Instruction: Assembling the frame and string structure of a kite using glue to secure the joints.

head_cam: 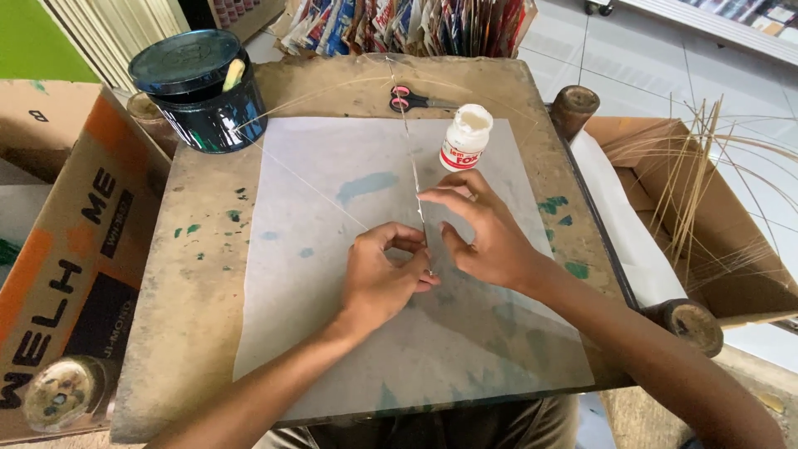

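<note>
A thin bamboo stick [413,166] was laid on a white paper sheet [332,249], long axis running 12 to 6 o'clock, at table [191,283] centre. Its lower end was pinched between both hands: left hand [381,278] at approx. 8 o'clock of it, right hand [486,229] at 3 o'clock, slightly nearer. Fingers were curled, hands close together, wrists low. A glue bottle [465,137] and scissors [416,101] were seen at 12 o'clock.

Thin stick pressed onto translucent paper sheet

A slender pale stick [413,179] is laid lengthwise down the middle of a whitish, translucent paper sheet [332,249], which is spread flat on the table. The stick's lower part is pinched where both hands meet on the paper.
</note>
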